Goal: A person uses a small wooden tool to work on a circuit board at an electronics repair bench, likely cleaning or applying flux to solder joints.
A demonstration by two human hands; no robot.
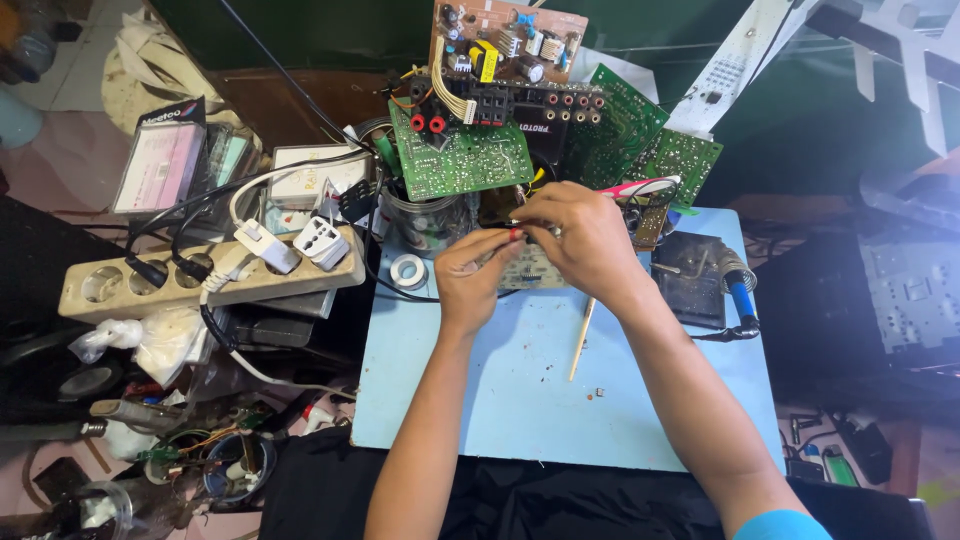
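Both hands (530, 255) pinch something small, perhaps wire, beside jar (425, 215).

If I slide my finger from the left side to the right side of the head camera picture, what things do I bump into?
Beige power strip with white plugs → small white roll of tape → left hand → right hand → blue-handled soldering iron in its coiled metal stand → dark grey metal chassis.

Both hands, left hand (470, 270) and right hand (580, 240), meet fingertip to fingertip.
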